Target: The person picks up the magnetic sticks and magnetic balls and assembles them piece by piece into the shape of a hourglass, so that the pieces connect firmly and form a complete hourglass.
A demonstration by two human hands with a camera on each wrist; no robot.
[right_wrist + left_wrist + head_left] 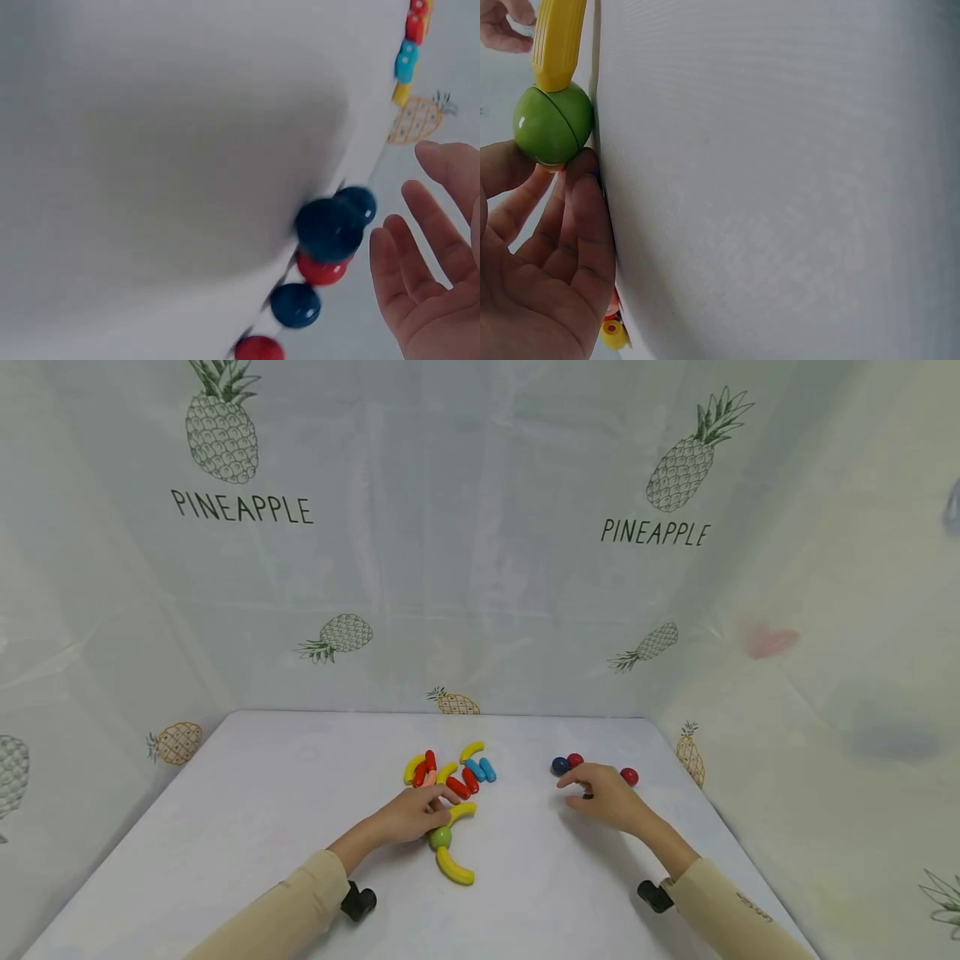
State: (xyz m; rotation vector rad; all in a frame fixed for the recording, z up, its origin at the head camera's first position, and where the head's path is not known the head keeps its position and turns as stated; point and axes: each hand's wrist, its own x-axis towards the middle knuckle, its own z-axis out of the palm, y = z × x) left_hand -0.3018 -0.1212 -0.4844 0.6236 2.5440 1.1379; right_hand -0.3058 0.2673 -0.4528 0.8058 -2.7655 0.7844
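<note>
In the left wrist view, my left hand [551,255] pinches the lower part of a green ball [553,124] between thumb and finger. A ribbed yellow curved stick [559,45] meets the ball's far side. From the head view, the left hand [412,814] lies beside the green ball [440,837], with one yellow curved stick [455,868] nearer and another [462,811] beyond. My right hand [609,796] hovers by the balls, fingers loosely bent and holding nothing. Close to it in the right wrist view are a dark blue ball [330,231] and a red ball [322,268].
Beyond the left hand lie red sticks [458,787], blue sticks [487,769] and more yellow curved sticks [472,750]. Past the right hand sit a dark blue ball [560,766] and red balls [629,776]. A pineapple-printed curtain [480,568] surrounds the white table [300,768].
</note>
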